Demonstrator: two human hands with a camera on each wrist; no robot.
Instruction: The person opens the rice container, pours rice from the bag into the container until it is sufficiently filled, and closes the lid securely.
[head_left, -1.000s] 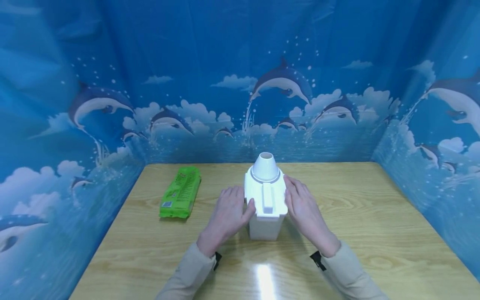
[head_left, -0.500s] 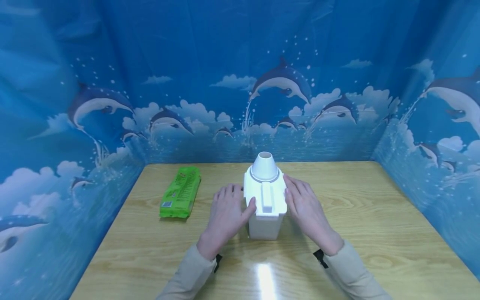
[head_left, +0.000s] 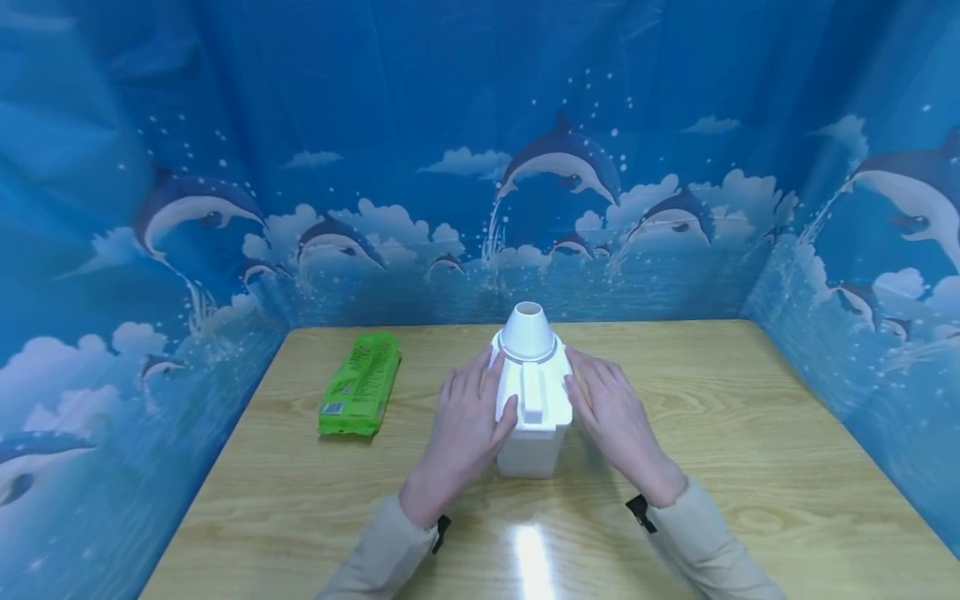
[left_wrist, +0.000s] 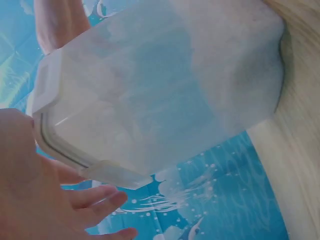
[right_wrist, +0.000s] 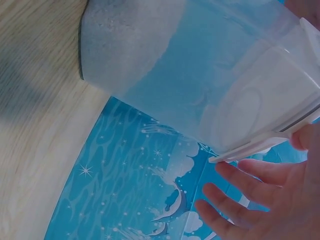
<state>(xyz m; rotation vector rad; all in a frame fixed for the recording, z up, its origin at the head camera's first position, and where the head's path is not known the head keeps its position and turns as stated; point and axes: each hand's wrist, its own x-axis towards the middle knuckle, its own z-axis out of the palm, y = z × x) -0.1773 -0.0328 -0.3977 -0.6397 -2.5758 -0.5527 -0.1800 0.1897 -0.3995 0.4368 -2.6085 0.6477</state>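
A translucent storage container [head_left: 529,454] with a white lid [head_left: 555,392] stands upright in the middle of the table. On its lid sits a white cone-shaped cap [head_left: 528,332]. Pale, grainy contents [left_wrist: 240,55] fill its lower part. My left hand [head_left: 467,417] lies over the lid's left edge, fingers extended; in the left wrist view they are beside a side clip [left_wrist: 117,172]. My right hand [head_left: 613,412] is at the lid's right edge with loosely bent fingers, and its fingertips are right at the other side clip [right_wrist: 250,147] in the right wrist view.
A green printed packet [head_left: 362,383] lies on the wooden table [head_left: 735,467] to the left. Blue curtains [head_left: 420,100] with dolphins and clouds stand behind the table and along both sides.
My left hand has moved up and to the right, from the container's side onto the lid's left edge. My right hand has hardly moved, and the container stays in place.
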